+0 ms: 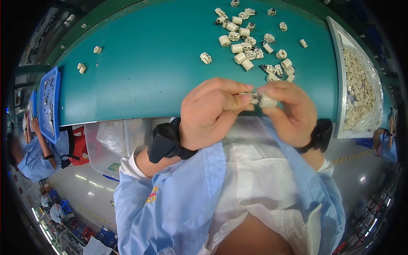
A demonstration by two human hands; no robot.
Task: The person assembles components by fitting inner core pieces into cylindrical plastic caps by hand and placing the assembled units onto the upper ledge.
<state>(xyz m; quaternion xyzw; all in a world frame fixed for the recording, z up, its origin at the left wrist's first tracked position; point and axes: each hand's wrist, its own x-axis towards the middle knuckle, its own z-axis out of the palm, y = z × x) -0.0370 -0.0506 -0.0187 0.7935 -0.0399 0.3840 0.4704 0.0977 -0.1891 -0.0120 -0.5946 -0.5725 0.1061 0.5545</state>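
Note:
My left hand is closed, its thumb and fingers pinching a small white part with dark metal bits. My right hand grips a cream cylindrical cap between thumb and fingers. The two pieces meet end to end, at the front edge of the green table; the fingers partly hide them. Beyond my hands lies a loose group of cream caps and white parts with dark metal.
At the right stands a tray with a plastic bag of many cream pieces. A blue tray of small parts is at the left, beside a seated co-worker. A clear bin sits below the table edge.

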